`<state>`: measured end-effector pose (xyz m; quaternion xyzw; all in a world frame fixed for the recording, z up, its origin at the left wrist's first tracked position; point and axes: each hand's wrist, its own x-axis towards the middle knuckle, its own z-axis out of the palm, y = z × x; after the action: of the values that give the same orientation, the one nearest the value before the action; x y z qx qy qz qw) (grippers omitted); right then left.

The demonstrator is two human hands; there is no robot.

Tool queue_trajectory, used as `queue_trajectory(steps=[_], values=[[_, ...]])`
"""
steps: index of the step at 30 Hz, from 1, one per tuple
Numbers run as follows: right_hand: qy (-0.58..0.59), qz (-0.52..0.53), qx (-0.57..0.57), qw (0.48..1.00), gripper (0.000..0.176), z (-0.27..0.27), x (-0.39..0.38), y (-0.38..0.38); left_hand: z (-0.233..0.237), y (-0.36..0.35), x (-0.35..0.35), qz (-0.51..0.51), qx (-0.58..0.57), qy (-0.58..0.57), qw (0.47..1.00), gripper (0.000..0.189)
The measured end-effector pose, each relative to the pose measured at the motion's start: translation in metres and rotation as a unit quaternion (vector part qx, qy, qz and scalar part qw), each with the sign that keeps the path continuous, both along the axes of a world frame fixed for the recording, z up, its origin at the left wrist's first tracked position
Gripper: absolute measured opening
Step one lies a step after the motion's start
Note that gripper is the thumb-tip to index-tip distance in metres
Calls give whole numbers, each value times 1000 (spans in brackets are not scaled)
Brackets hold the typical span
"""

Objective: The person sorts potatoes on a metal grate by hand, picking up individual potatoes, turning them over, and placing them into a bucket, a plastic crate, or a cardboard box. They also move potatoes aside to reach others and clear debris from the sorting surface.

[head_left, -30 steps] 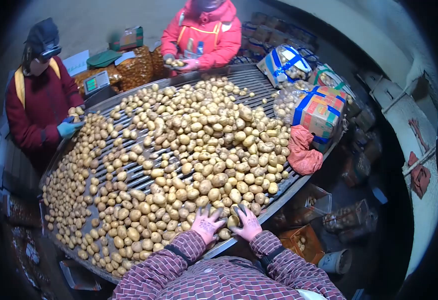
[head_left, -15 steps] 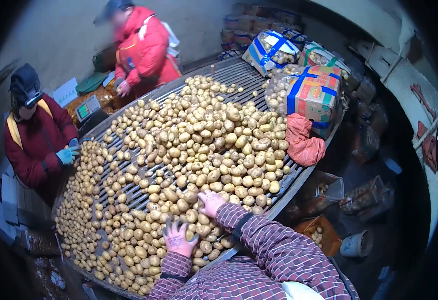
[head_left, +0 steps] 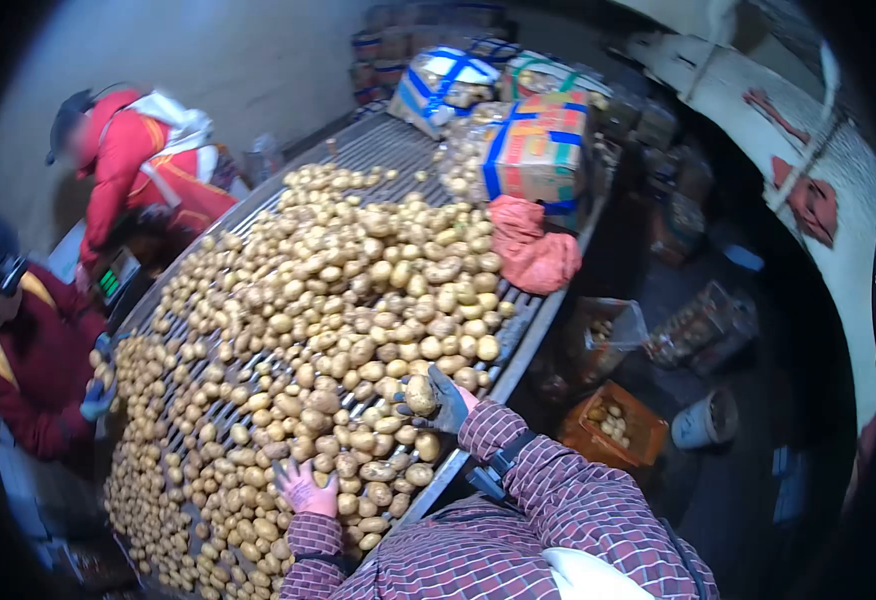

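Head cam, downward, edges prob. dark.

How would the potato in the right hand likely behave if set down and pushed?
The potato in the right hand looks rounded, so it would probably roll on the bare slats. Against the closely packed pile, it may just lodge in a gap. Its full, unwrinkled shape suggests it would stay stiff.

The slatted grey worktop (head_left: 370,153) looks like dull metal with a smooth edge; at twelve o'clock, the box with blue straps (head_left: 538,150) looks like printed cardboard. The crumpled salmon-red bag (head_left: 532,250) looks like matt, wrinkled cloth or woven plastic.
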<state>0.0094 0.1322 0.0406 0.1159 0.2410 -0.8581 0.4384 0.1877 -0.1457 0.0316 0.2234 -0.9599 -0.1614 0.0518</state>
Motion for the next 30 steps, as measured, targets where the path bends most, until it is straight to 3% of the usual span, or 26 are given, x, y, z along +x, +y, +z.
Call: queue_trajectory(steps=[1,3,4,5,7,9,11,14,17,21,23,24,25,26,27,29,30], values=[[76,15,-7,997,66,-1,6,17,-5,-2,0,4,-3,-2,1000,59],[81,-44,56,994,65,30,27,38,3,0,0,1,-1,-15,1000,60],[79,-89,69,991,66,12,29,51,4,-1,0,-2,1,-20,1000,61],[128,-125,100,979,67,39,45,61,3,-3,0,-8,7,-22,1000,61],[54,-191,58,978,68,37,62,93,19,3,-1,-3,21,-51,998,60],[16,-239,-76,968,69,26,82,125,6,-3,-2,-20,-11,-56,998,63],[5,-273,-88,958,58,19,103,149,0,-5,-2,-15,0,-43,999,62],[-8,-331,81,940,46,7,117,167,-4,-7,-3,-15,-9,-42,999,63],[-33,-367,48,928,39,-7,113,179,-3,-4,-1,-10,-11,-37,999,64],[-4,-314,54,948,44,-4,89,182,14,8,-2,1,-39,-38,998,63],[72,-257,105,958,44,15,74,167,31,27,-1,-64,2,129,990,55],[103,-231,126,959,43,35,70,150,38,39,-7,-125,70,188,972,56],[134,-202,147,959,42,44,63,136,57,60,-12,-92,309,151,934,57],[182,-131,154,962,42,27,54,123,77,85,-20,-47,539,129,831,58],[229,-66,150,960,39,24,51,108,90,104,-27,-3,733,106,672,59],[472,61,267,838,37,43,31,96,94,117,-38,31,886,21,461,62],[579,117,315,743,36,55,19,93,89,117,-38,-40,824,26,565,61]])
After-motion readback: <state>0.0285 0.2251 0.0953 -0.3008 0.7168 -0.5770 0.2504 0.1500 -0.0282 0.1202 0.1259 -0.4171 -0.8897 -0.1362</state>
